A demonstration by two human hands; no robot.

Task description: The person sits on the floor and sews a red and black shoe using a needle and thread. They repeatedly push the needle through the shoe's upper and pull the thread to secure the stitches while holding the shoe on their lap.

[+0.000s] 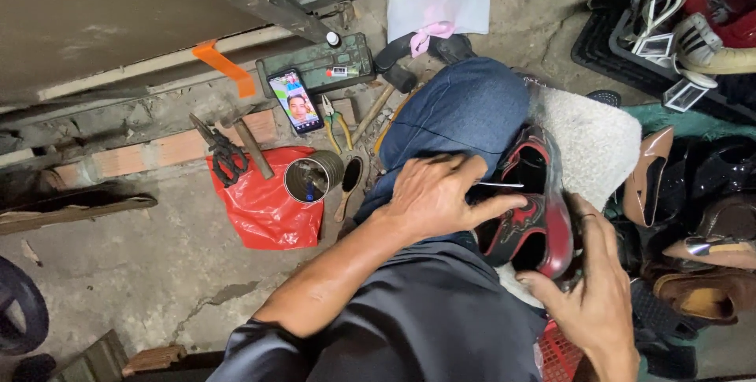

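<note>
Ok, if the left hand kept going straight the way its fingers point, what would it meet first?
The left hand points right across the red and black shoe it rests on. Just ahead lies the thin needle, then the white fleecy cloth; depth is unclear.

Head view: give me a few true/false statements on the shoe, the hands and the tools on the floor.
1. The left hand rests on a red and black shoe. True.
2. The right hand is away from the shoe. False: it grips the shoe's near edge.
3. The metal can lies on its side by the red plastic bag. True.
4. The phone has a dark screen. False: it is lit.
5. The scissors are in the left hand. False: they lie on the floor.
</note>
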